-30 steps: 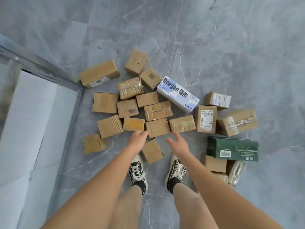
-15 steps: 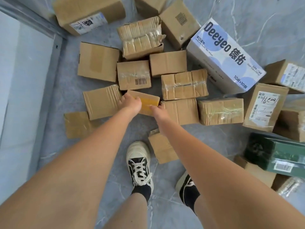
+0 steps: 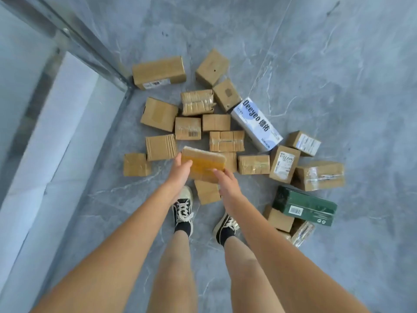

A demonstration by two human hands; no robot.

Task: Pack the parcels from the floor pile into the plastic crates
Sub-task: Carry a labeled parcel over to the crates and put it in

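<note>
A flat parcel wrapped in yellow tape (image 3: pixel 204 162) hangs above the floor pile, held between both hands. My left hand (image 3: pixel 179 171) grips its left end and my right hand (image 3: pixel 225 181) grips its near right corner. Below it lies the pile of several brown cardboard parcels (image 3: pixel 226 141) on the grey marble floor, with a white and blue Deeyeo box (image 3: pixel 256 124) and a dark green box (image 3: pixel 304 205) among them. No plastic crate is in view.
A metal frame rail (image 3: pixel 90 48) and a white panel (image 3: pixel 45 141) run along the left. My two feet in black and white sneakers (image 3: pixel 184 210) stand just before the pile, beside a small brown parcel (image 3: pixel 206 192). Bare floor stretches to the right and far side.
Both hands reached down to the yellow-taped parcel, took hold of it and raised it off the floor. The view has pulled back up from the pile.
</note>
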